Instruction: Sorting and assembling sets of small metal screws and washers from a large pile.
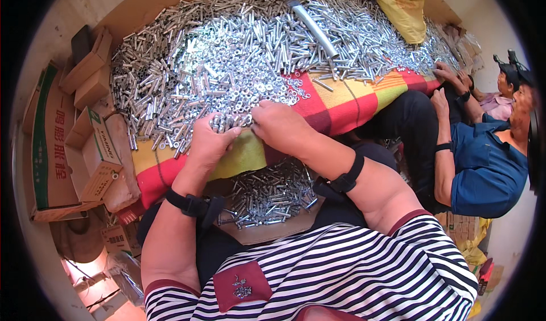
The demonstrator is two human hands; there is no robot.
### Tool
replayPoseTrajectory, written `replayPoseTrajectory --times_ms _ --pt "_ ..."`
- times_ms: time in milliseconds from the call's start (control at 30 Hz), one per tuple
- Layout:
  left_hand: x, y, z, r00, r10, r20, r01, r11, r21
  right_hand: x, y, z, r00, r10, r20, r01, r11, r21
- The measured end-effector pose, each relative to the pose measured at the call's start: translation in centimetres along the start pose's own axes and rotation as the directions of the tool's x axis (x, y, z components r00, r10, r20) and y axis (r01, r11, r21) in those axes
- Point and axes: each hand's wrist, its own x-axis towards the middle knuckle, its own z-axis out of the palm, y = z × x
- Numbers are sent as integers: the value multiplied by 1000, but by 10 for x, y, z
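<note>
At the near edge of a big heap of shiny metal fasteners, my left hand (206,143) curls around several small metal fasteners (230,122), its thumb stretched toward the right. Close beside it, the fingertips of my right hand (284,129) are pressed together; what they pinch, if anything, is hidden. Loose nuts and washers (250,93) lie just beyond both hands. Around them spread many metal sleeves (187,76). Below my hands, a cardboard box (244,234) between my legs holds a pile of bolts (270,196).
A checkered blanket (335,108) covers the near table edge. On the heap lie a metal tube (315,31) and a yellow sack (401,8). Cardboard boxes (57,150) stand at left. A co-worker in a blue shirt (483,167) sits at right, hands at the heap.
</note>
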Motion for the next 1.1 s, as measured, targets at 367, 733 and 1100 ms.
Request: replayPoseTrajectory --times_ms 367,733,1100 --pt "-3 5 7 998 66 13 -64 993 -103 3 5 -23 946 277 167 -250 298 921" --pt "0 16 0 949 -228 220 297 880 -370 -2 2 -11 969 245 -12 -107 467 878" --pt "4 14 -3 989 -139 47 147 929 -339 12 -1 -11 971 225 -78 -62 556 829"
